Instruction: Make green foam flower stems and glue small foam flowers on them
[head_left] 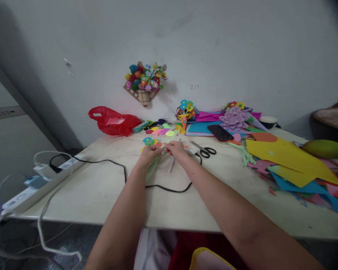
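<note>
Over the middle of the table my left hand (151, 153) is closed in a pinch on several thin light green strips (154, 167), whose ends hang down below it. My right hand (175, 148) meets it fingertip to fingertip, also pinched; a pale green end sticks up past its fingers. What exactly lies between the fingertips is too small to make out. Just beyond my left hand lie small blue, green and yellow flower cutouts (152, 141). Black-handled scissors (205, 150) rest open to the right of my right hand.
A black cable (169, 189) runs from the power strip (42, 183) across the table beneath my forearms. Bright foam sheets (293, 153) and scraps cover the right side, near a black phone (220, 132). At the back sit a red plastic bag (112, 120) and a small flower pot (184, 123).
</note>
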